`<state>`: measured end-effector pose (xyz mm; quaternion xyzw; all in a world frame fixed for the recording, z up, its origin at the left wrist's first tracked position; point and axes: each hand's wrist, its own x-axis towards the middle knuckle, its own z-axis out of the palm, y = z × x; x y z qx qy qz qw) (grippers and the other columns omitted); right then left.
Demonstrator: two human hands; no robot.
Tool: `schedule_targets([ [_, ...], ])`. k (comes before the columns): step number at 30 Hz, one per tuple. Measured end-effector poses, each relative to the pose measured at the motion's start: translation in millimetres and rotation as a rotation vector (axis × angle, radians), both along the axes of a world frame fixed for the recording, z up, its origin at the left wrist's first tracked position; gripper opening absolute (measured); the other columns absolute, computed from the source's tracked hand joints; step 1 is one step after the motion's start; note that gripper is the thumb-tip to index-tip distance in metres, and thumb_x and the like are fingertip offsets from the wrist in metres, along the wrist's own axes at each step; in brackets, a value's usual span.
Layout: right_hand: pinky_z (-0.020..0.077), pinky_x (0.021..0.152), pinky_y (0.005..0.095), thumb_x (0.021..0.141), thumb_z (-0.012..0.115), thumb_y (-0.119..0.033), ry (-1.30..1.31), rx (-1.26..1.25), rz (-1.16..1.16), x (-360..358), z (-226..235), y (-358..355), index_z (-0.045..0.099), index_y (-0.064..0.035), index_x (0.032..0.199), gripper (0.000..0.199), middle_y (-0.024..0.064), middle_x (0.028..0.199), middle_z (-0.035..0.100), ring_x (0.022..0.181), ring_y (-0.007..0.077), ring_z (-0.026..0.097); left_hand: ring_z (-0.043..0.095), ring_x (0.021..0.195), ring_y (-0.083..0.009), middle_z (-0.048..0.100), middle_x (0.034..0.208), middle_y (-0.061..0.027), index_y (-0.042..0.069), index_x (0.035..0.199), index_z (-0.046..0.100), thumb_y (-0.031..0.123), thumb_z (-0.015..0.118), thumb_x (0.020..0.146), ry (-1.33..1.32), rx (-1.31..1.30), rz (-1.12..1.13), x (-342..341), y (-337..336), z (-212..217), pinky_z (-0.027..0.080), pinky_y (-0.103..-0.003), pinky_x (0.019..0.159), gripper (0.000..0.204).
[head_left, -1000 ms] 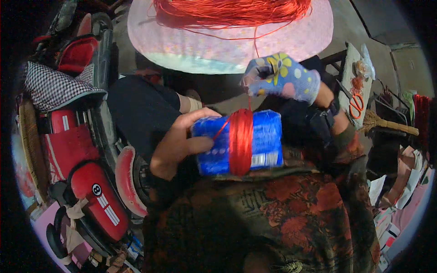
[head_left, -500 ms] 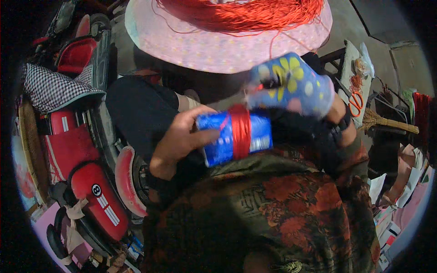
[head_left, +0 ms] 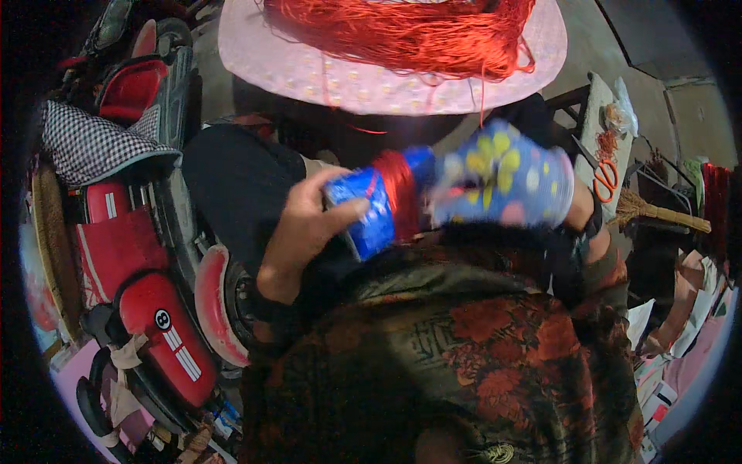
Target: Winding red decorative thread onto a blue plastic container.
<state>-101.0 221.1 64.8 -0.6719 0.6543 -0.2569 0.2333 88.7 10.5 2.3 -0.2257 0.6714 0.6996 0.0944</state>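
Note:
My bare left hand grips the left end of a blue, glossy block-shaped packet, thumb across its front. A band of red cord is wound round the packet's middle. My right hand, in a blue flowered glove, is closed at the packet's right end; motion smears its fingertips. A strand runs down to the glove from a big hank of red cord. That hank lies on a round pink patterned surface beyond my hands.
Orange-handled scissors lie on a narrow bench at the right, with a straw broom below. On the left stands a red and black scooter, near a checked cloth. Papers are piled at the lower right.
The packet has tilted, its right end rising, and shifted slightly up. My gloved right hand has come down from above the packet to its right end. The cord hank has shifted a little.

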Motion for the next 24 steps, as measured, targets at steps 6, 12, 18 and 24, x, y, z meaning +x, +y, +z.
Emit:
schedule_targets([
  [6, 0.0515, 0.071, 0.0272, 0.085, 0.069, -0.016, -0.914, 0.033, -0.24, -10.8, -78.1, -6.4, 0.066, -0.0017, 0.098, 0.02, 0.0016, 0.085, 0.068, 0.076, 0.0085, 0.061, 0.06, 0.096, -0.0141, 0.062, 0.104, -0.0036, 0.001, 0.12, 0.054, 0.03, 0.077, 0.071, 0.096, 0.579, -0.056, 5.2, 1.3, 17.2, 0.048, -0.029, 0.086, 0.061],
  [12, 0.0525, 0.063, 0.0329, 0.091, 0.058, -0.018, -0.313, -0.043, 0.013, 27.6, -57.5, 10.7, 0.063, -0.0054, 0.09, 0.014, 0.0115, 0.077, 0.066, 0.07, 0.0262, 0.066, 0.062, 0.091, -0.0152, 0.063, 0.103, -0.005, 0.0, 0.119, 0.054, 0.023, 0.074, 0.077, 0.225, 0.472, 0.455, -6.3, 1.3, 15.2, 0.05, -0.031, 0.084, 0.052],
  [18, 0.0505, 0.062, 0.0317, 0.086, 0.066, -0.026, -0.214, -0.046, 0.02, -10.9, -15.6, -16.3, 0.064, -0.0076, 0.086, 0.019, 0.0083, 0.073, 0.065, 0.066, 0.0229, 0.064, 0.055, 0.087, -0.0078, 0.061, 0.097, -0.0026, -0.001, 0.111, 0.058, 0.017, 0.073, 0.08, 0.002, 0.158, -0.153, -1.5, 5.1, 6.5, 0.048, -0.026, 0.08, 0.039],
  [24, 0.0491, 0.082, 0.0294, 0.093, 0.058, -0.026, -0.775, 0.107, -0.285, -12.4, -84.7, -4.3, 0.065, -0.0047, 0.103, 0.024, 0.0084, 0.097, 0.068, 0.091, 0.0159, 0.064, 0.059, 0.098, -0.0169, 0.061, 0.107, -0.0056, -0.001, 0.119, 0.055, 0.043, 0.078, 0.065, 0.188, 0.505, 0.027, 16.0, -6.8, 23.0, 0.045, -0.033, 0.092, 0.074],
])
